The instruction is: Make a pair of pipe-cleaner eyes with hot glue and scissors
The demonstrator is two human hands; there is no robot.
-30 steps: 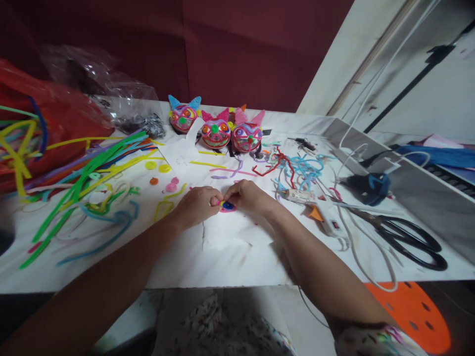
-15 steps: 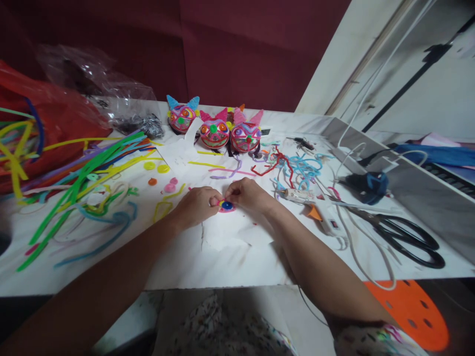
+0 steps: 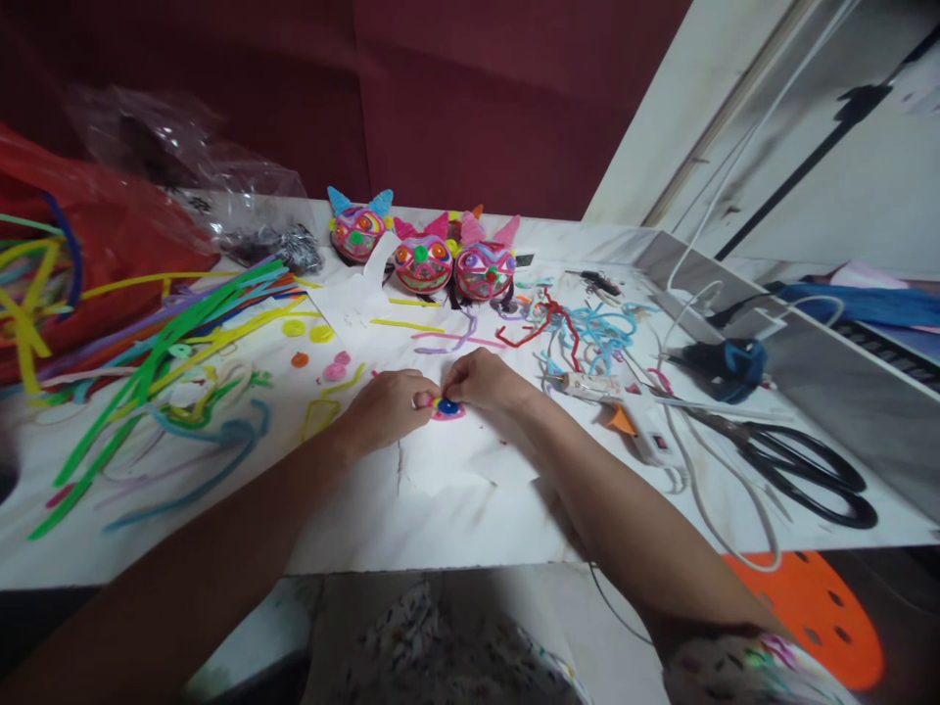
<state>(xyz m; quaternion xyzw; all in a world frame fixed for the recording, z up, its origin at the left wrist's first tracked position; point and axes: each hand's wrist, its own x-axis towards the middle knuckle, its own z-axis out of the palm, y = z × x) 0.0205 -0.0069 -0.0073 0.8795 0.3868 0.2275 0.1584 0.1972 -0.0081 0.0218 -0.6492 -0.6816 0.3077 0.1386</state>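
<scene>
Both hands meet over a small pipe-cleaner piece point(image 3: 448, 412) with a pink rim, some yellow and a dark blue round middle. My left hand point(image 3: 391, 406) pinches its left side, a ring showing on one finger. From the upper right, the closed fingers of my right hand point(image 3: 481, 378) press at the blue part; their tips are partly hidden. Beneath lies a sheet of white paper point(image 3: 455, 465). Several pipe-cleaner animal heads point(image 3: 424, 262) with coloured ears stand behind, beyond a pink strip point(image 3: 459, 338) and a purple one.
Green pipe cleaners point(image 3: 158, 357) and a red bag point(image 3: 95, 225) are on the left. To the right are a glue gun point(image 3: 646, 431), black-handled scissors point(image 3: 808, 465), a white cord and tangled blue pipe cleaners point(image 3: 606, 333). A grey ledge point(image 3: 800, 362) bounds the right side.
The right hand's fingers have shifted slightly on the blue middle. Otherwise the hands and the piece stay in place; the view has moved very little.
</scene>
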